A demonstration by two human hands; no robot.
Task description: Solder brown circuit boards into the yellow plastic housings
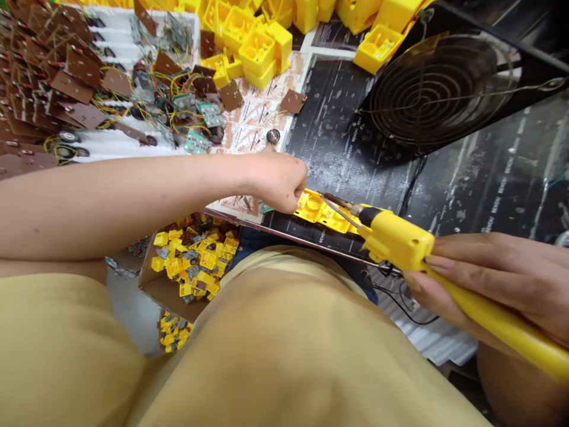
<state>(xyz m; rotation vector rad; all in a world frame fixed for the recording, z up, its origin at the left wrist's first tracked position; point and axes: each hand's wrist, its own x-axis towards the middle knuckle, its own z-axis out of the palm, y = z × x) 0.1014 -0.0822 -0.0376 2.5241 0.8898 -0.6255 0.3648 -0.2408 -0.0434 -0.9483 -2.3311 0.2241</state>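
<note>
My right hand (493, 279) grips a yellow soldering iron (398, 237) by its long handle, fingers wrapped round it. The iron's metal tip and a thin metal tube beside it point left, over a row of open yellow plastic casings (331, 214) at the bench's near edge. My left hand (280, 178) is closed at the left end of these casings, its fingertips curled against the nearest one. What lies inside that fist is hidden. A bit of green circuit board shows just below the left wrist.
Brown boards (80, 71) with wired circuit boards and small speakers are heaped on white foam at left. Yellow casings (258, 50) pile up at the back. A black fan (427, 95) stands on the right. Below the bench, a cardboard box (153, 276) holds yellow parts.
</note>
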